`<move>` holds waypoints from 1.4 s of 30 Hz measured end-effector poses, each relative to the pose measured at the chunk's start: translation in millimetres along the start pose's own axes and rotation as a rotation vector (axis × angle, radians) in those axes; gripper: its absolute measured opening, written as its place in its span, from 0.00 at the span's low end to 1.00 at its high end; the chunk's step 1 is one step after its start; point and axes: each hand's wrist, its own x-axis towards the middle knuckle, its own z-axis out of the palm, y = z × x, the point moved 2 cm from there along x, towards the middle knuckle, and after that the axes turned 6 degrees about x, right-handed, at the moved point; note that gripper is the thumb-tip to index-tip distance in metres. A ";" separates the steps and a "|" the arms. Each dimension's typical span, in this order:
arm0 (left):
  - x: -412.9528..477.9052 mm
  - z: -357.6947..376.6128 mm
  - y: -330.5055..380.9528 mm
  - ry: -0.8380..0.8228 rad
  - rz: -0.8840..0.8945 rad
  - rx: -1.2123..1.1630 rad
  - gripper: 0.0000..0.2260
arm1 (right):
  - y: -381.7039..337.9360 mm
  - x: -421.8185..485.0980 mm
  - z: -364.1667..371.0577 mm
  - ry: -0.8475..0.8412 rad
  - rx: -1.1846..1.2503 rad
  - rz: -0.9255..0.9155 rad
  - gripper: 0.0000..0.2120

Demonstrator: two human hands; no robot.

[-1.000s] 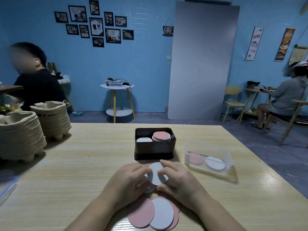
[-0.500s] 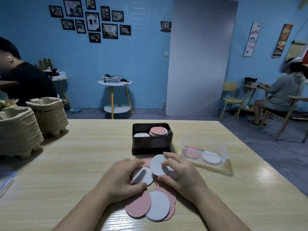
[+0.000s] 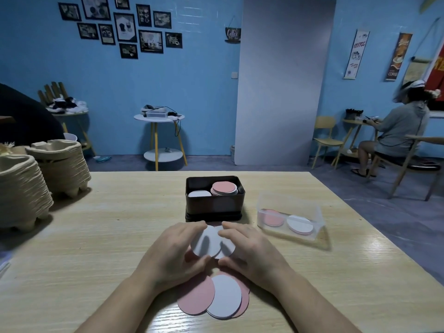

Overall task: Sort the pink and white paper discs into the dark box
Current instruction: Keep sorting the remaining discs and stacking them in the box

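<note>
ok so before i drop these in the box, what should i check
1. Held discs one colour: ok, the white discs between the left hand and the right hand both show white.
2. Grip: ok, fingers and thumbs pinch their edges.
3. Target side: ok, the white stack sits in the left half of the dark box.
4. Room there: ok, that stack lies below the rim.
5. Pink disc hidden under the held ones: cannot tell.
6. Table finished: not ok, loose discs, pink and white, lie by the wrists.
</note>
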 end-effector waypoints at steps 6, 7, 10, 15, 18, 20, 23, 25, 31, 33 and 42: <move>3.7 7.5 4.6 -0.044 0.044 -0.027 0.31 | 0.3 0.5 -0.7 0.007 0.034 -0.029 0.18; 2.3 6.8 4.0 -0.048 0.029 -0.036 0.31 | 0.7 -0.3 -1.3 0.016 0.040 -0.025 0.18; -1.8 3.9 -0.9 -0.036 -0.007 -0.040 0.29 | 0.0 -1.5 -4.6 0.066 0.085 -0.001 0.17; -1.0 2.7 -0.6 0.036 0.042 -0.041 0.13 | -2.0 -3.0 -11.0 0.148 0.176 0.006 0.13; 0.6 2.7 3.6 0.033 0.060 -0.047 0.10 | -2.0 -1.8 -9.9 0.159 0.190 0.000 0.14; 1.3 2.3 5.3 0.040 0.074 -0.043 0.08 | -1.8 -1.4 -9.0 0.155 0.196 0.006 0.15; 0.9 2.6 4.4 0.041 0.063 -0.046 0.09 | -2.0 -1.3 -8.2 0.135 0.190 0.018 0.15; 0.1 3.8 3.4 0.050 0.051 -0.043 0.11 | -2.1 -1.1 -7.2 0.111 0.173 0.019 0.14; -1.0 5.9 1.2 0.032 0.034 -0.033 0.11 | 2.0 1.1 -1.6 0.000 0.084 0.043 0.17; -2.1 7.6 -0.4 0.019 0.033 -0.033 0.11 | 3.9 1.1 -0.9 -0.020 0.069 0.043 0.17; -7.2 -6.3 0.9 -0.010 -0.057 -0.092 0.16 | -6.9 5.2 -11.7 -0.022 0.068 0.033 0.17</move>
